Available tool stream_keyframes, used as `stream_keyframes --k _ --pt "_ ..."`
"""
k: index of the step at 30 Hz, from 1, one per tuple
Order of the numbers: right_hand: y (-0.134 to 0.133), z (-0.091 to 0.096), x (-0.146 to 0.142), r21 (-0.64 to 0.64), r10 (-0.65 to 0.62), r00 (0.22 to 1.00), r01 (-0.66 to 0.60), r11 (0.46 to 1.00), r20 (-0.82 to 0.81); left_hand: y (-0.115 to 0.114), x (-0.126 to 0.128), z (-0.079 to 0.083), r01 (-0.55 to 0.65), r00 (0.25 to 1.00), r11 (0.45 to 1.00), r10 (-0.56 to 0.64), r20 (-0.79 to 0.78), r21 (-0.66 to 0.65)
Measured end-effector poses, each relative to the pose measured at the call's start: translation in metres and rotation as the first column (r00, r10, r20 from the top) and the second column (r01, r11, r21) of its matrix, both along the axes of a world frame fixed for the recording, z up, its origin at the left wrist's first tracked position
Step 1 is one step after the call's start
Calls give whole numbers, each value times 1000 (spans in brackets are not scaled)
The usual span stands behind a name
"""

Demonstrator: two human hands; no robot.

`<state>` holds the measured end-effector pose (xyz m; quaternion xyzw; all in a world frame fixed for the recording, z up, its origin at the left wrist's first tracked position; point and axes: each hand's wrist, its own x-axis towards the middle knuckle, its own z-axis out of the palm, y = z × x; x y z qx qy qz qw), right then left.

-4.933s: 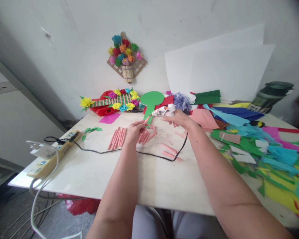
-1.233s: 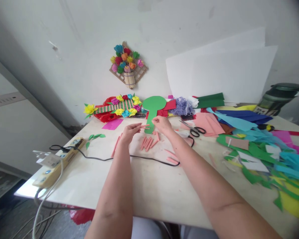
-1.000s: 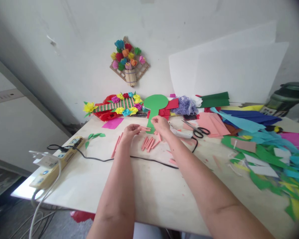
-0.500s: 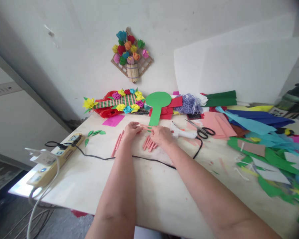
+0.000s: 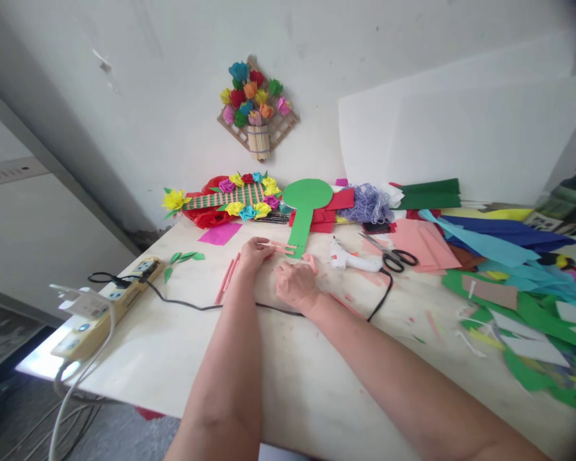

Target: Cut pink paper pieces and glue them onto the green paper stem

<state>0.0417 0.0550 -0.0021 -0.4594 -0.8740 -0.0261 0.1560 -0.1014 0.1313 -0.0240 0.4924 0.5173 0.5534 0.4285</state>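
My left hand (image 5: 255,255) is closed, its fingertips pinching thin pink paper sticks (image 5: 284,250) that stick out to the right. Those sticks lie across the lower end of a green paper cutout (image 5: 301,224) with a round head and a straight stem. My right hand (image 5: 296,285) is lower down, its fingers curled against the table; what they hold, if anything, is hidden. Just beyond it a short pink paper piece (image 5: 311,261) shows. Left of my left wrist lie longer pink paper rolls (image 5: 225,280).
A white glue gun (image 5: 355,258) and black-handled scissors (image 5: 396,257) lie to the right, its black cord (image 5: 189,303) running under my forearms to a power strip (image 5: 110,307). Paper scraps (image 5: 532,320) cover the right side. A flower-trimmed paper guitar (image 5: 225,200) rests at the back.
My right hand has moved down and left from the sticks at the green stem to the spot where short pink rolls lay. My left hand stays there with the sticks.
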Motion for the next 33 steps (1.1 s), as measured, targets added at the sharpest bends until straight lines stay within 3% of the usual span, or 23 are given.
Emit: stream_keyframes --k 11,33 --pt "0 -7 -4 35 24 1000 -23 999 -11 0 7 2 -30 996 999 31 83 -17" --pt "2 -7 -3 47 -42 998 44 998 -47 1 12 5 -130 991 987 128 -28 -95"
